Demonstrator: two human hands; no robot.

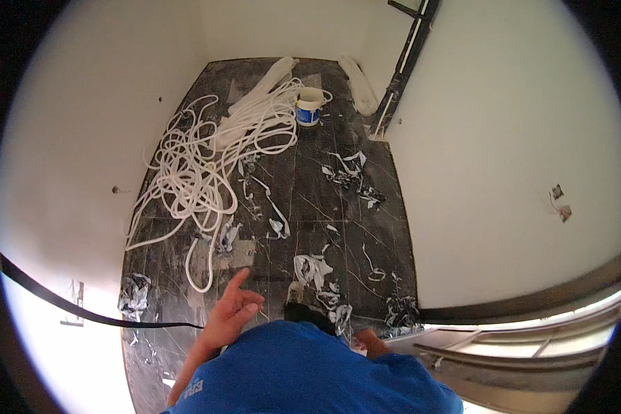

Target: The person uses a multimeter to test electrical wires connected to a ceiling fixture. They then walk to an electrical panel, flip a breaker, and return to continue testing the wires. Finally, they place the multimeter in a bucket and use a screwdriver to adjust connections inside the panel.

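My left hand [236, 312] hovers above the dark marble-patterned floor, left of my blue shirt. Its index finger points forward and the thumb stands apart; nothing shows in it. Nearest to its fingertips lies the loop end of a long white tangled hose or rope [199, 181], near a greyish patch on the tiles. Of my right hand [370, 342] only a part shows at the right of my shirt, beside a pale ledge-like edge; its fingers are hidden. A dark shoe [306, 314] shows just ahead of my body, close to crumpled whitish scraps [313, 269].
A white bucket with a blue label [309, 110] stands toward the back. White wrapped bundles [357, 86] lie near the far wall. More torn scraps [352, 181] litter the floor. A dark rail-like frame [406, 65] stands at the right wall. White walls enclose both sides.
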